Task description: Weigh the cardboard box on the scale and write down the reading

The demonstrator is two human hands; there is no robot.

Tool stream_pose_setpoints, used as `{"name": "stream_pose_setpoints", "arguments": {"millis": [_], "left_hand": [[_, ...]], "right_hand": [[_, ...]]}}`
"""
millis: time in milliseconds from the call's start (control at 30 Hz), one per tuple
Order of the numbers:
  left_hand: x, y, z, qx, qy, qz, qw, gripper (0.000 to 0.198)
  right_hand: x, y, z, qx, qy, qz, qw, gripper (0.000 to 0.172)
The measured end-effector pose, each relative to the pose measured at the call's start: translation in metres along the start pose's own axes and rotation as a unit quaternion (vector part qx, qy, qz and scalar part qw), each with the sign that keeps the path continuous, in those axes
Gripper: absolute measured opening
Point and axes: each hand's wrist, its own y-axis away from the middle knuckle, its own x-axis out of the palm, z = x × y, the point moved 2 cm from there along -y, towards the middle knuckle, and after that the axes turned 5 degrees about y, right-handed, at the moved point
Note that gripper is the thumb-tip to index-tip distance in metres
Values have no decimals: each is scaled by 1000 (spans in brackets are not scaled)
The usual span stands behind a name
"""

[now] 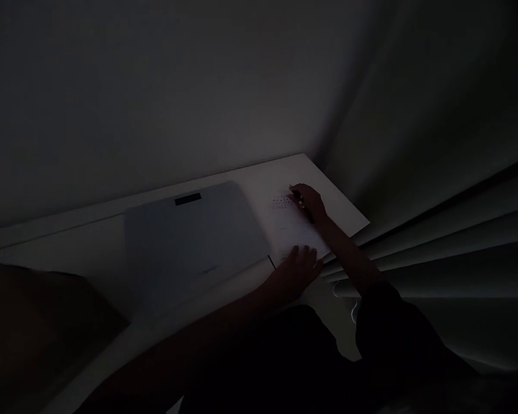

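Fingers of the right hand (313, 202) closed around a dark pen (301, 201) with a gold-coloured bit; pen slants, one end at the fingertips, the other back toward the wrist. Too dark to tell if the tip touches. Pen is over the paper (291, 233), at the right end of several short rows of writing (281, 202), just left of those fingers. Left hand (300, 267): fingers extended, not gripping, resting on the near part of the paper, nearer the body than the right fingers. Worktop (336, 201) under the paper, its end edge right of the right fingers. Left of both sets of fingers: flat grey slab (194, 241), black rectangle (188, 199) near its far edge. Curtain (457, 253) right of the fingers, wall (176, 86) beyond.
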Motion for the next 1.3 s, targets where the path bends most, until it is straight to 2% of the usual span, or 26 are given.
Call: {"name": "stream_pose_setpoints", "arguments": {"millis": [67, 200, 433, 567, 700, 1033, 1167, 1300], "left_hand": [[-1, 1, 0, 1, -3, -1, 1000, 46], [-7, 1, 0, 7, -8, 29, 1000, 47], [-14, 0, 1, 9, -9, 64, 998, 49], [-12, 0, 1, 14, -17, 65, 998, 54], [-15, -2, -1, 9, -30, 51, 998, 48], [-26, 0, 1, 18, -4, 16, 1000, 44], [-46, 15, -1, 1, -16, -17, 1000, 45], [-89, 55, 3, -83, -37, -30, 995, 46]], "right_hand": [[1, 1, 4, -39, 43, 23, 998, 31], [1, 4, 17, -54, 120, 92, 987, 36], [5, 4, 27, -140, 181, 145, 963, 40], [9, 4, 24, -167, 219, 157, 948, 38], [8, 4, 22, -173, 244, 158, 941, 38], [6, 5, 23, -181, 269, 122, 938, 45], [0, 4, 24, -160, 261, 81, 949, 45], [-9, 0, 19, -144, 207, 29, 967, 40]]}}
